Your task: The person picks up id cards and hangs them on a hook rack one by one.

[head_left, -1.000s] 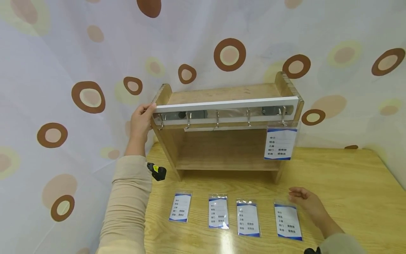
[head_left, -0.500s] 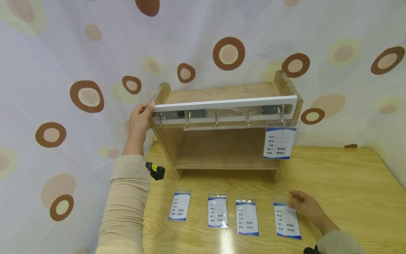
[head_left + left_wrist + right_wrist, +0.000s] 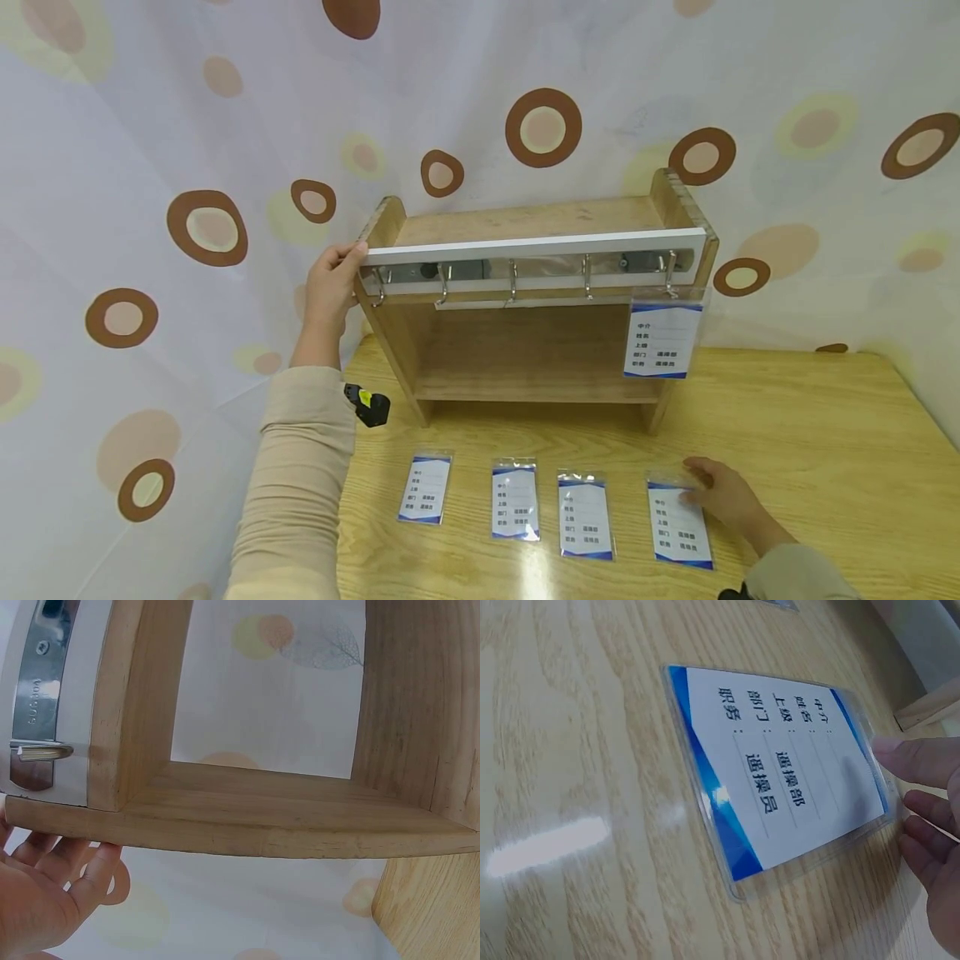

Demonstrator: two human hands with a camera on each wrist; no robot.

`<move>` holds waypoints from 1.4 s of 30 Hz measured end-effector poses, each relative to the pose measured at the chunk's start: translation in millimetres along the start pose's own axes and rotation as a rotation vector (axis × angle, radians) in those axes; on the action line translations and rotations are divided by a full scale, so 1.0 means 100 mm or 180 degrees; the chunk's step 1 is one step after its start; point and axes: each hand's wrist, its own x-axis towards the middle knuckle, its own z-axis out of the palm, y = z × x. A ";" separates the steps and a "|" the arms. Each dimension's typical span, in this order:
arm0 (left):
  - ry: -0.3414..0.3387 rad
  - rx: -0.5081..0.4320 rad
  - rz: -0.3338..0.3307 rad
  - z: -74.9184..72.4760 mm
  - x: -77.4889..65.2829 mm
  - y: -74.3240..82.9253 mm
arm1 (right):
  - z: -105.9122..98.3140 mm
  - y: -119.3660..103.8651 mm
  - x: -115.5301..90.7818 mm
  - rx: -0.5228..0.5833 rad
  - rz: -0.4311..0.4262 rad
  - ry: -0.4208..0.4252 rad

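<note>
Presently: 1 badge [image 3: 681, 531], flat in front of the rack [image 3: 525, 358], right end; presumably light, bendy, slick; best pinched by top edge. My right hand [image 3: 723, 500]: thumb, fingers apart; left hand [image 3: 332, 279] grips rack.

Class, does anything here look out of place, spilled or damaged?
Nothing looks spilled or clearly damaged. Slightly odd: uneven spacing on the yellow woodgrain table; the middle two of four blue-and-white rectangular cards in clear plastic lie closest together.
</note>
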 end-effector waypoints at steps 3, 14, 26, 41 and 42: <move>0.0001 0.0007 0.0006 0.00 0.00 0.01 | 0.03 0.01 0.00 -0.0196 -0.0190 0.0125; -0.0037 -0.0064 0.0023 -0.02 -0.02 0.02 | 0.10 0.01 -0.02 -0.0615 -0.0280 0.0303; -0.0032 -0.0039 0.0015 0.00 -0.02 0.01 | 0.12 -0.01 -0.07 -0.0687 -0.0248 0.0459; -0.0011 -0.0170 -0.0033 0.02 -0.03 0.03 | 0.07 -0.03 -0.10 -0.0397 -0.0300 0.0611; -0.0007 -0.0174 -0.0035 0.02 -0.03 0.03 | 0.06 -0.03 -0.11 -0.0368 -0.0308 0.0616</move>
